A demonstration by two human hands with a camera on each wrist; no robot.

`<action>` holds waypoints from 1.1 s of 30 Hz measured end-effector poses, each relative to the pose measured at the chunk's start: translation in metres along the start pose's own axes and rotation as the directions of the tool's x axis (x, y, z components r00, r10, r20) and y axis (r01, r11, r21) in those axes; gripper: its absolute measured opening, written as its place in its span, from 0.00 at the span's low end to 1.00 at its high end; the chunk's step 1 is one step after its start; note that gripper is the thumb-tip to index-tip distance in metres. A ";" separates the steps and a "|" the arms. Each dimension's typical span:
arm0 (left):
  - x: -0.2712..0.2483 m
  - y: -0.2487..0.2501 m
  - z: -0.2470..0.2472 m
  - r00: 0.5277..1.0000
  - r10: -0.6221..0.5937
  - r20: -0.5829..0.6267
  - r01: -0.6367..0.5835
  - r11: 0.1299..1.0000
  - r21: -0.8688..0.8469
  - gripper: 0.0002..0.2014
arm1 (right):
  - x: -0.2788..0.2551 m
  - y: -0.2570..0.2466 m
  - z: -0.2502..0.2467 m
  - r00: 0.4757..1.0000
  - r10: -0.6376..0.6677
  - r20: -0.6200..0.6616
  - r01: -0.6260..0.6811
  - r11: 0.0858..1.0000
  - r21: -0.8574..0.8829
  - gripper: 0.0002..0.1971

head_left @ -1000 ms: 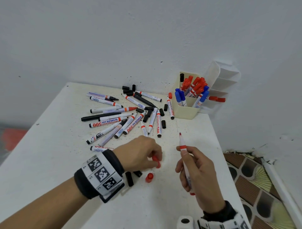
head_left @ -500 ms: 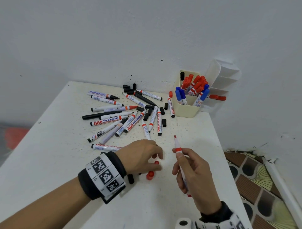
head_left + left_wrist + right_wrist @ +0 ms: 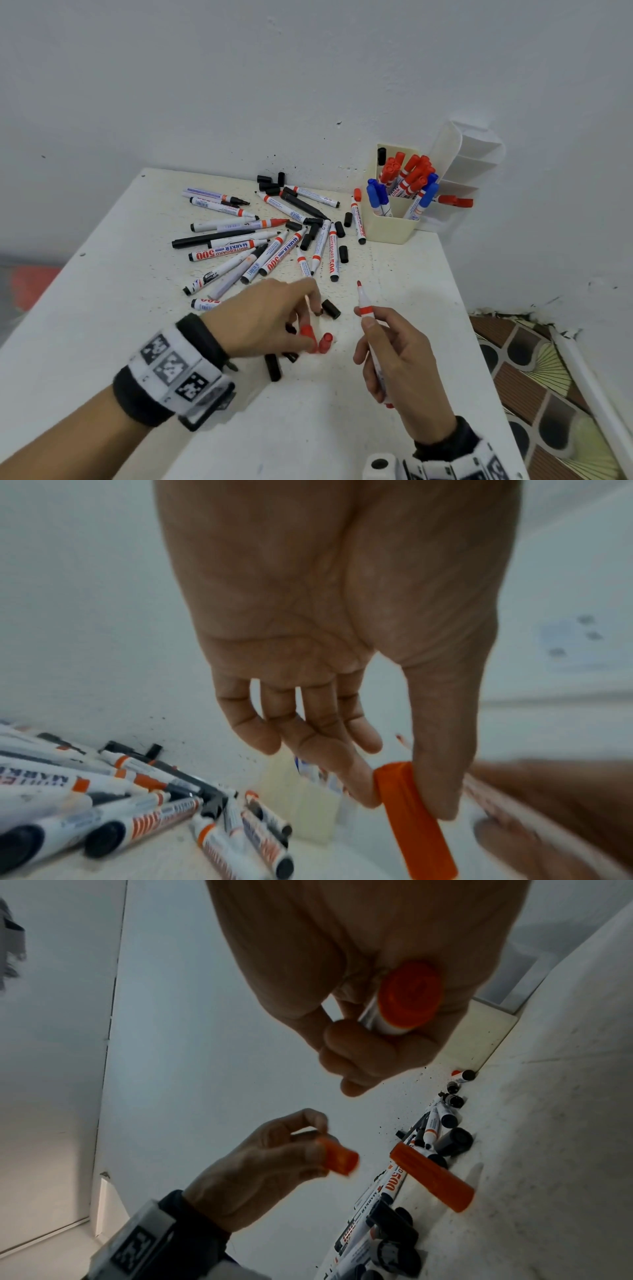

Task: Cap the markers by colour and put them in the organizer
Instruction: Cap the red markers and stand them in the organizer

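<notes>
My left hand (image 3: 303, 330) pinches a red cap (image 3: 307, 334) between thumb and fingertip just above the white table (image 3: 394, 284); the left wrist view shows the same red cap (image 3: 413, 821) under the thumb. A second red cap (image 3: 325, 342) lies on the table beside it. My right hand (image 3: 365, 317) grips an uncapped red marker (image 3: 363, 301), tip up and away from me, a short way right of the caps. Its red rear end (image 3: 409, 999) fills the right wrist view. The cream organizer (image 3: 390, 228) stands at the back right with red and blue capped markers.
A pile of uncapped markers (image 3: 260, 240) and loose black caps (image 3: 330, 308) spreads across the table's middle and back. Another black cap (image 3: 273, 367) lies near my left wrist. A white shelf unit (image 3: 474, 161) leans on the wall behind the organizer. The table's right edge drops to a patterned floor (image 3: 534, 377).
My left hand has closed on one of the two red caps and raised it slightly. The right hand with the marker has shifted a little left and nearer.
</notes>
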State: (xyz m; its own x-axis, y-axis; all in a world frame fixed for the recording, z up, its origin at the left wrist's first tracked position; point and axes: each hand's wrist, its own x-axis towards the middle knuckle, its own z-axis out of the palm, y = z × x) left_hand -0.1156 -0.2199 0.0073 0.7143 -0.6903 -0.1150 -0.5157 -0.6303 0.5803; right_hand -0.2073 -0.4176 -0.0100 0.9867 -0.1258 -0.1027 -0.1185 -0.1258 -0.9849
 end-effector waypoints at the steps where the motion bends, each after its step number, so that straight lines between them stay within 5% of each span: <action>1: -0.003 -0.001 -0.009 0.998 -0.008 -0.062 0.003 0.996 -0.084 0.15 | 0.000 0.000 0.001 1.000 0.000 0.007 0.000 1.000 0.002 0.09; 6: 0.000 -0.002 -0.028 0.925 -0.137 -0.355 -0.103 0.808 -0.580 0.11 | 0.001 -0.002 0.004 0.997 -0.011 0.075 0.015 0.998 -0.057 0.11; 9: 0.005 -0.001 -0.023 0.892 -0.192 -0.408 -0.142 0.740 -0.658 0.12 | 0.000 -0.003 0.006 0.994 -0.018 0.107 0.026 0.996 -0.080 0.12; 22: 0.011 -0.002 -0.014 0.964 -0.085 -0.251 -0.116 0.717 -0.687 0.10 | 0.004 -0.008 0.014 0.984 -0.059 0.166 0.072 0.995 -0.071 0.10; 27: 0.014 -0.015 -0.017 0.937 -0.114 -0.330 -0.106 0.807 -0.582 0.12 | 0.006 -0.007 0.005 0.996 -0.036 0.078 0.038 0.999 -0.018 0.10; 30: 0.016 -0.018 -0.008 0.987 0.006 -0.160 -0.053 0.955 -0.290 0.08 | 0.010 -0.006 -0.005 0.999 -0.023 -0.022 0.024 0.999 0.036 0.09; 33: 0.022 -0.015 0.004 0.996 0.085 -0.039 -0.085 0.996 0.003 0.06 | 0.011 -0.008 -0.009 0.998 -0.027 -0.051 0.030 0.998 0.055 0.09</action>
State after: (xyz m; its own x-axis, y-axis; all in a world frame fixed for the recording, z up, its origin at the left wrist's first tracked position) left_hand -0.0941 -0.2271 -0.0075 0.6857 -0.7271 -0.0333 -0.5762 -0.5703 0.5855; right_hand -0.1965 -0.4273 -0.0017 0.9826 -0.1724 -0.0690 -0.0829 -0.0747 -0.9938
